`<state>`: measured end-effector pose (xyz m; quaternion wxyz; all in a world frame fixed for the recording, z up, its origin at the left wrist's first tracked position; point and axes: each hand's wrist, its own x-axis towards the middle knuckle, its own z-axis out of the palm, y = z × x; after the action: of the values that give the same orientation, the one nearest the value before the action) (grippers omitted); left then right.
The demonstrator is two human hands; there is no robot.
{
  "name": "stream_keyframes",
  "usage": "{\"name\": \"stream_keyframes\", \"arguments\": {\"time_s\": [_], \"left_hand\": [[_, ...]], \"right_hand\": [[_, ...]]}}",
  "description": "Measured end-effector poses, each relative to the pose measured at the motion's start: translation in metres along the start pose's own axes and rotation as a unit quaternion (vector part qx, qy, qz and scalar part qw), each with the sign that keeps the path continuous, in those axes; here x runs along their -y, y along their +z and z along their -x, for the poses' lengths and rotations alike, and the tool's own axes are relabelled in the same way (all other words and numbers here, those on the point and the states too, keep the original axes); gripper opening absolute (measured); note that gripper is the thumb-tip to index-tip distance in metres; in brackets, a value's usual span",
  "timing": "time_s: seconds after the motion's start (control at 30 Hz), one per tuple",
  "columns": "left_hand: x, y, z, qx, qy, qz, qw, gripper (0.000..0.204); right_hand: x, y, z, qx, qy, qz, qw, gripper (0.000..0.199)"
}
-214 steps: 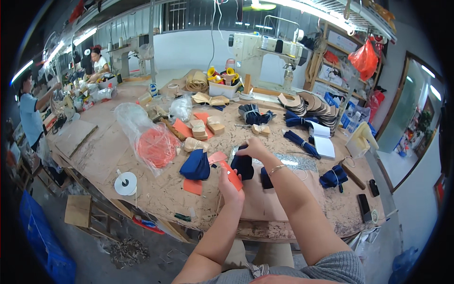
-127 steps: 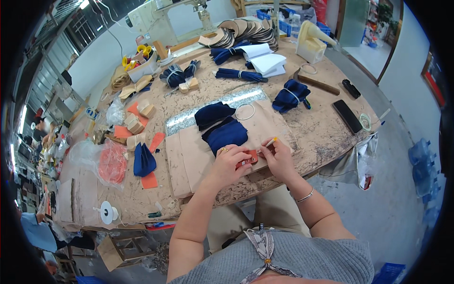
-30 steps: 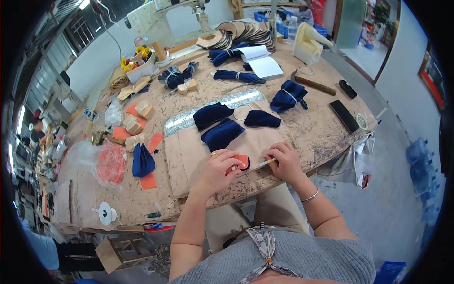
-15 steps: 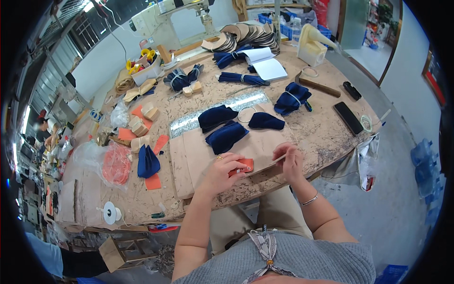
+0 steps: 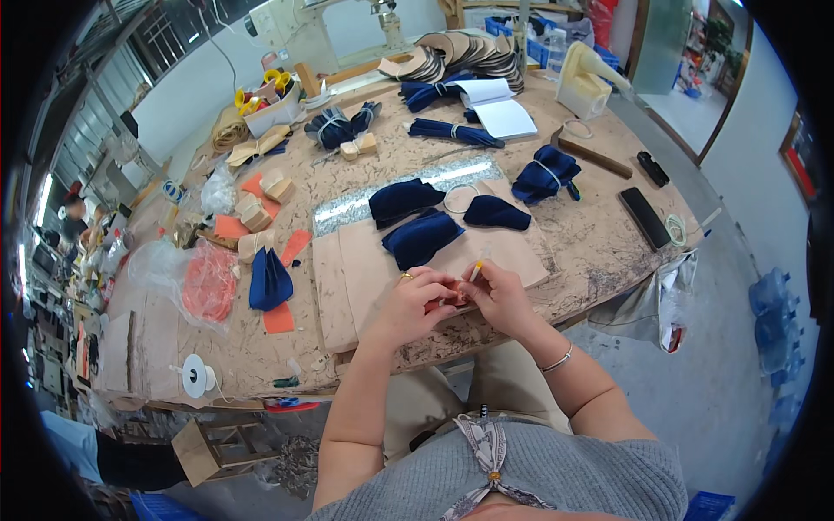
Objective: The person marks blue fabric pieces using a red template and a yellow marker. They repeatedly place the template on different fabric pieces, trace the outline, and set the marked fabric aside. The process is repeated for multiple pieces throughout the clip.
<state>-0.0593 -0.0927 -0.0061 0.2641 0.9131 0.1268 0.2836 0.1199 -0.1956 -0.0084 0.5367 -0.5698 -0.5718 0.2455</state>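
Note:
My left hand (image 5: 413,306) is closed on a small orange-red piece (image 5: 458,293) near the table's front edge; its fingers hide most of it. Against the same piece, the fingers of my right hand (image 5: 501,300) are pinched round a thin white stick with a yellow end (image 5: 477,270) pointing up. What kind of stick it is cannot be made out. Just beyond my hands lie dark blue cloth pieces, one nearest (image 5: 422,239), another behind it (image 5: 405,201), and a third to the right (image 5: 497,213). Under them is a pale board (image 5: 347,295).
A hammer (image 5: 599,160), a black phone (image 5: 645,217) and a tied blue bundle (image 5: 546,174) lie to the right. On the left are a folded blue piece (image 5: 270,282), a plastic bag (image 5: 208,282) and a white spool (image 5: 199,377). A sewing machine (image 5: 347,30) stands behind.
My right hand has moved left and met my left hand at the orange-red piece. The stick now points upward, showing its yellow end. The view has shifted slightly.

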Motion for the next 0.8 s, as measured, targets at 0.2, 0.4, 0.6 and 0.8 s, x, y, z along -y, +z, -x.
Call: {"name": "stream_keyframes", "arguments": {"time_s": [0.2, 0.4, 0.6, 0.8], "left_hand": [[0.001, 0.0, -0.001, -0.018, -0.005, 0.037, 0.999, 0.023], [0.006, 0.004, 0.0, -0.021, -0.005, 0.035, 0.999, 0.022], [-0.002, -0.001, -0.002, -0.006, -0.063, 0.035, 0.997, 0.035], [-0.004, 0.001, -0.001, 0.006, -0.135, 0.043, 0.99, 0.042]], "right_hand": [[0.0, 0.003, 0.003, 0.015, -0.073, 0.037, 0.996, 0.006], [0.004, 0.015, 0.008, -0.032, -0.11, 0.026, 0.993, 0.005], [-0.006, 0.023, 0.003, -0.029, -0.105, 0.035, 0.993, 0.007], [-0.003, 0.024, 0.003, -0.025, -0.11, 0.047, 0.992, 0.005]]}}
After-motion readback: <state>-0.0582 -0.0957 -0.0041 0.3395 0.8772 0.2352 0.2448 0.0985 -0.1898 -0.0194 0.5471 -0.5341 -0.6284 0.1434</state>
